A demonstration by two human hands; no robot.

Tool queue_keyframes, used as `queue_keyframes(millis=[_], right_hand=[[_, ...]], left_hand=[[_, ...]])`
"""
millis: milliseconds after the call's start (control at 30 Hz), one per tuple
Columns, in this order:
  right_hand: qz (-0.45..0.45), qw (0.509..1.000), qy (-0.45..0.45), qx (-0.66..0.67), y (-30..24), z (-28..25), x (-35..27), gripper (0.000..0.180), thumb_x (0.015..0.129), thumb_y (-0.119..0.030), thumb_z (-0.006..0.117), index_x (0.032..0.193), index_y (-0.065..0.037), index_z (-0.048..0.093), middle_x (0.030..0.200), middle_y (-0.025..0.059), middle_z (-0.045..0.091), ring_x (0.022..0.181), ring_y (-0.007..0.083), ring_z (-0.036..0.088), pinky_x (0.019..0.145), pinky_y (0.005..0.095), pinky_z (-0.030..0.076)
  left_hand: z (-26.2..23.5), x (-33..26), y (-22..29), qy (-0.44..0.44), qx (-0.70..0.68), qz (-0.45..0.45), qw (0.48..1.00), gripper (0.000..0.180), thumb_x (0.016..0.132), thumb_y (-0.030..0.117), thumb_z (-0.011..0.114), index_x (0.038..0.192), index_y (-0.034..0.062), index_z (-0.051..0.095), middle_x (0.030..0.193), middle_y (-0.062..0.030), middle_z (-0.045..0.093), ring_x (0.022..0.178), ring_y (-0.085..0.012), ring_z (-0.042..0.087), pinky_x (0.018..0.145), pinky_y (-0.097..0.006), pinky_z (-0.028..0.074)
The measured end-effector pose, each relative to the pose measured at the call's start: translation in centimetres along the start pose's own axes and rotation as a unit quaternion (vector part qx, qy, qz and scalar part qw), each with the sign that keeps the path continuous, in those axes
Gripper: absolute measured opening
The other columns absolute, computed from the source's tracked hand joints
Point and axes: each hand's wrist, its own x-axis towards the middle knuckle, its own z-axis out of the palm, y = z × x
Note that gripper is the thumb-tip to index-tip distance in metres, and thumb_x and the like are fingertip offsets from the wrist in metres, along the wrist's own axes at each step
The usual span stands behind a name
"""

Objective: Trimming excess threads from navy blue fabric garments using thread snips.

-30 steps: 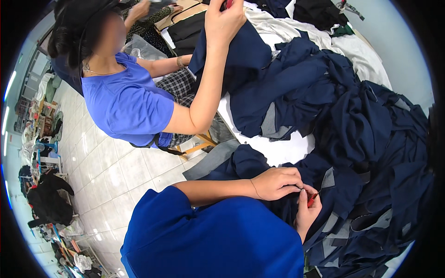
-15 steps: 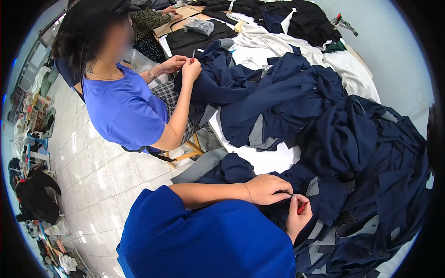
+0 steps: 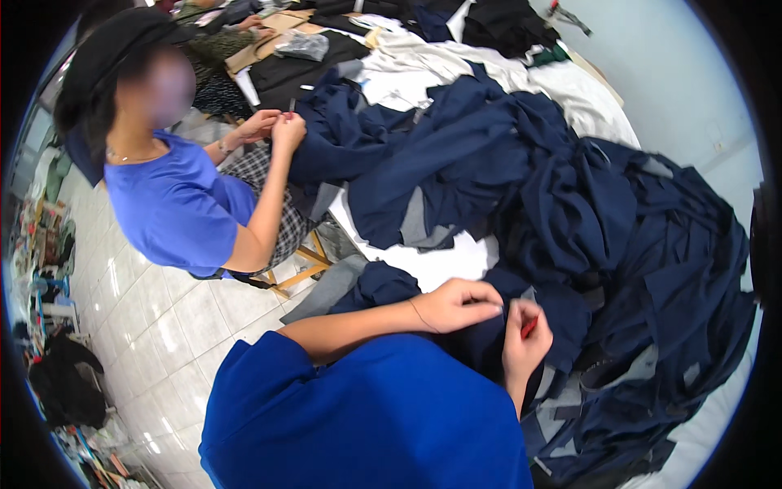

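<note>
My left hand (image 3: 460,306) pinches a fold of a navy garment (image 3: 562,318) that lies in front of me. My right hand (image 3: 525,346) is just to its right, fingers closed around a small red tool (image 3: 529,328), which is mostly hidden. The two hands almost touch over the cloth. My blue sleeve and shoulder (image 3: 366,416) fill the lower middle of the view.
A big heap of navy garments (image 3: 619,212) with grey lining covers the white table (image 3: 444,261). White and black cloth (image 3: 423,57) lie further back. A co-worker in a blue shirt (image 3: 175,208) sits at left on a wooden stool (image 3: 297,269), both hands (image 3: 277,126) on navy cloth. Tiled floor (image 3: 155,326) is at left.
The co-worker's raised arm has come down and both of their hands now work at the navy cloth. My hands have stayed close together on the garment, barely shifting.
</note>
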Motion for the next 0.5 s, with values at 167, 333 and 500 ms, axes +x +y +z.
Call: queue_keyframes(millis=[167,333,500], right_hand=[[0.026,0.988,0.017,0.149,-1.5,0.4,2.8,0.014,0.087,-0.008,0.061,0.099,-0.001,0.059,0.073,-0.0041,0.051,0.062,0.0011,0.041,0.056,0.0144,0.030],[0.052,0.963,-0.010,0.263,-2.9,2.1,1.4,0.045,0.091,-0.017,0.055,0.130,-0.001,0.038,0.074,-0.0021,0.042,0.056,0.0011,0.032,0.048,0.0146,0.023],[0.029,0.970,-0.106,0.218,-1.8,2.1,-0.8,0.040,0.085,-0.002,0.056,0.124,0.002,0.050,0.078,0.0006,0.052,0.065,0.0049,0.045,0.061,0.0174,0.035]], left_hand=[[-2.1,-0.2,1.8,0.126,0.007,-0.047,0.991,0.020,0.088,0.012,0.059,0.101,-0.0027,0.064,0.096,-0.0039,0.065,0.088,-0.0086,0.057,0.080,-0.023,0.044],[-3.0,-0.8,2.3,0.126,-0.105,-0.075,0.984,0.019,0.088,0.004,0.058,0.105,-0.0030,0.063,0.095,-0.0030,0.065,0.086,-0.0077,0.057,0.079,-0.020,0.044],[-2.5,-1.9,1.4,0.133,-0.053,-0.058,0.988,0.021,0.089,0.009,0.059,0.104,-0.0045,0.063,0.097,-0.0047,0.064,0.087,-0.0072,0.056,0.078,-0.020,0.043]])
